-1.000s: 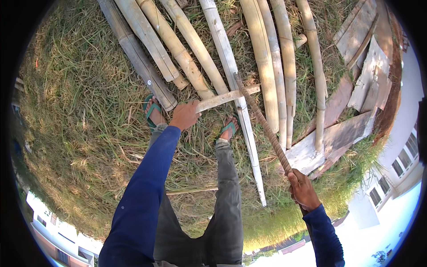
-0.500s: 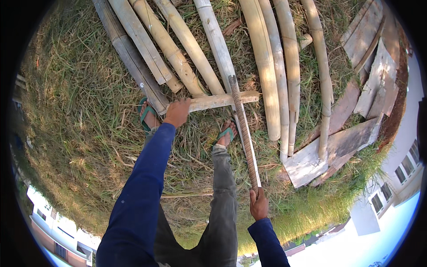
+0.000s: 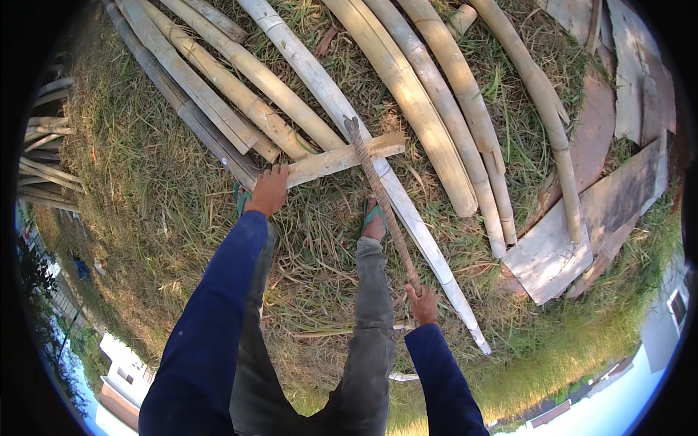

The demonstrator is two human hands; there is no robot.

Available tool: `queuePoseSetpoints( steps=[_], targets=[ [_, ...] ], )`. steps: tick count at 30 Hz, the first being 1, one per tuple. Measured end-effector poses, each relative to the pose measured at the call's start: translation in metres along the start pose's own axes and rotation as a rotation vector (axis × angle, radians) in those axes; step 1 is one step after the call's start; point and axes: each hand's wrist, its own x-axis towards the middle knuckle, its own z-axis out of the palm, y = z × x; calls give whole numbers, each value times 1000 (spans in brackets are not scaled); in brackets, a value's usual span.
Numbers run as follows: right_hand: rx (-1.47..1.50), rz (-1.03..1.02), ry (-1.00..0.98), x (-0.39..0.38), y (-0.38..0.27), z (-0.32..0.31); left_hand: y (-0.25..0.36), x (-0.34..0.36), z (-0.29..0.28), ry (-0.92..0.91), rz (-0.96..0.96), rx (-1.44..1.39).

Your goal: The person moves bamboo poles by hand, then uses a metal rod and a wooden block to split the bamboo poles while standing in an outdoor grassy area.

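Observation:
My left hand [image 3: 268, 191] is closed around the left end of a short, rough pale wooden board [image 3: 314, 168]. That board lies crosswise over the lower end of some bamboo poles and a long whitish pole [image 3: 414, 196]. In my right hand [image 3: 422, 304] is the near end of a long brown bar with spiral ridges [image 3: 389, 207], perhaps a rusty steel rod. Its far end rests on or just above the board, where it crosses the whitish pole; contact there is unclear. Both fists hide the parts they grip.
Bamboo poles [image 3: 243, 69] lie ahead on the left, thicker ones [image 3: 407, 94] on the right. Weathered boards [image 3: 552, 251] lie at the right on the grass [image 3: 153, 240]. My sandalled feet stand just below the board. More poles [image 3: 47, 174] are stacked far left.
My view has turned, so the poles now slant more. The ribbed bar's near end has shifted left, away from the whitish pole, while both hands keep their grips.

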Motion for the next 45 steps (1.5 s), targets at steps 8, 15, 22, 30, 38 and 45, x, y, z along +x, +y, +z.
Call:
queuePoseSetpoints(
  steps=[8,15,22,30,38,45],
  targets=[
    [188,-24,50,39,24,30,12,7,-28,-118,-62,-77],
    [130,-54,-6,59,14,20,50,131,-105,-170,-407,-1331],
    [12,-105,45,47,23,-2,60,203,-68,-127,-703,-1318],
    [217,18,-187,-81,12,-59,116,122,-129,183,-292,-1471],
    [470,239,-197,-209,-32,-111,211,42,-123,-170,-331,-1271],
    [619,477,-145,-247,-37,-69,293,-9,-106,-408,-304,-1175]
  ],
)
